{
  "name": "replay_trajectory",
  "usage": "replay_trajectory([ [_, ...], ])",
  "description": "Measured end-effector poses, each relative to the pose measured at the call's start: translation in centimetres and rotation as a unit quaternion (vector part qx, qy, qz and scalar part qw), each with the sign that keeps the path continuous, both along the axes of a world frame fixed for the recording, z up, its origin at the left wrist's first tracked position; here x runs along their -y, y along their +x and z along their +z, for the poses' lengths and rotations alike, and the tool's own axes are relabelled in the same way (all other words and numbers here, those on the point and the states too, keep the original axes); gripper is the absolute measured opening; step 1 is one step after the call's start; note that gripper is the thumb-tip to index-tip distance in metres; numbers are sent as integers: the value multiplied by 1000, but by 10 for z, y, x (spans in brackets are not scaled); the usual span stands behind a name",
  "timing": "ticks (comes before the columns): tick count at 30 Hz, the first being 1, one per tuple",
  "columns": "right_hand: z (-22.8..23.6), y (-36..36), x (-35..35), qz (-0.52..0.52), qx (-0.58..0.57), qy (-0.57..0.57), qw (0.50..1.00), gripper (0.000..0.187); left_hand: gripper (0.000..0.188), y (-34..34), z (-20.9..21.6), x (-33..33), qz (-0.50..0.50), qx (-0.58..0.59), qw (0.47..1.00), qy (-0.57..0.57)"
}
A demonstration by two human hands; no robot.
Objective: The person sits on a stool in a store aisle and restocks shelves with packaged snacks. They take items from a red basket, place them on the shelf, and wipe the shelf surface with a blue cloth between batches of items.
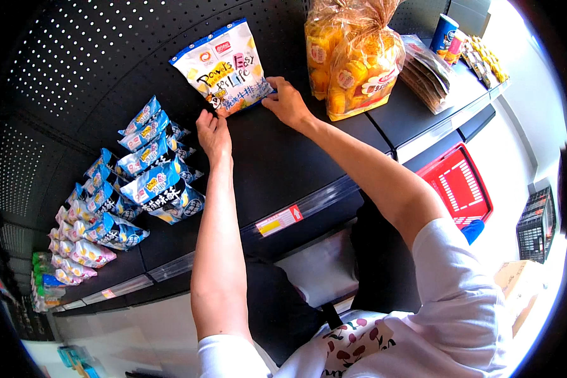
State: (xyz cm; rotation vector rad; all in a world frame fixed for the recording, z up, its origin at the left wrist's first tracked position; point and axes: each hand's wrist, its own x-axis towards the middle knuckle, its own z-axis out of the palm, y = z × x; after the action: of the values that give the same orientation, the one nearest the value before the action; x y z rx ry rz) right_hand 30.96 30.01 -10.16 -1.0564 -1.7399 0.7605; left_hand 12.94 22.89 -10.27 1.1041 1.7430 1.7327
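A white snack bag (233,63) with blue end seams and colourful print stands tilted at the back of the black shelf (283,151). My right hand (290,106) grips its lower right corner, fingers behind and thumb at the front. At the lower left corner, my left hand (214,135) has its fingertips closed on the bag's edge. Left of my hands, several blue-and-white snack bags (154,183) stand in rows. Two clear bags of yellow packaged buns (359,79) stand to the right of my right hand.
Flat brown packs (425,75), a blue canister (444,33) and yellow packs (485,60) sit farther right. Small pink-and-white bags (75,252) line the left end. A perforated back panel (82,38) rises behind. Below right are a red basket (460,183) and a black crate (535,223).
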Motion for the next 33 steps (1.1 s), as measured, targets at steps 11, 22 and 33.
replay_trajectory([
  [11,50,32,62,177,79,-13,981,18,35,35,32,40,-160,-33,985,-53],
  [22,82,138,192,83,26,92,992,15,51,69,53,88,-363,-133,917,-95],
  [33,-77,384,314,-312,1,-216,925,25,44,72,47,93,-453,-80,877,-137],
])
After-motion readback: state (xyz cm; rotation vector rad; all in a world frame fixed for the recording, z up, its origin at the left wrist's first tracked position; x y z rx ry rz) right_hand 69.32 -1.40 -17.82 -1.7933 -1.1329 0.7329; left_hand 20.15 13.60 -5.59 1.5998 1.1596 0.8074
